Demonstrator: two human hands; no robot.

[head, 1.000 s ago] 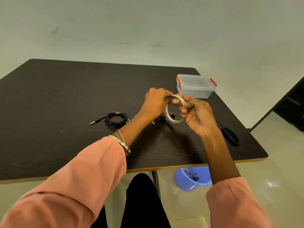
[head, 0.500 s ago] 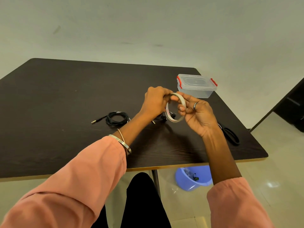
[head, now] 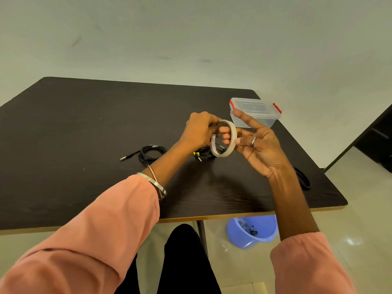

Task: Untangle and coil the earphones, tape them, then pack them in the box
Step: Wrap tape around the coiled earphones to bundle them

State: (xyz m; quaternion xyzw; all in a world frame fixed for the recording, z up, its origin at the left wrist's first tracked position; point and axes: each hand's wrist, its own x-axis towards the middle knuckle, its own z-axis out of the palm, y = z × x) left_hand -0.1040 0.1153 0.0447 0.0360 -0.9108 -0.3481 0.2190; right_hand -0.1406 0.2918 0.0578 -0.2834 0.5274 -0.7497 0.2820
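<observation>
Earphones (head: 151, 153), coiled and black, lie on the dark table (head: 84, 128) left of the hands. Above a second cable, the left hand (head: 199, 129) grips the tape roll (head: 224, 138); the right hand (head: 257, 143) touches its rim, fingers spread. Beyond, the clear box (head: 255, 112) is lidded, nothing visible inside.

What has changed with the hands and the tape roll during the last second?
The right hand opened its fingers, index now pointing up; only some fingertips touch the tape roll. The left hand still grips the roll. Coiled earphones, plastic box and table stayed put.
</observation>
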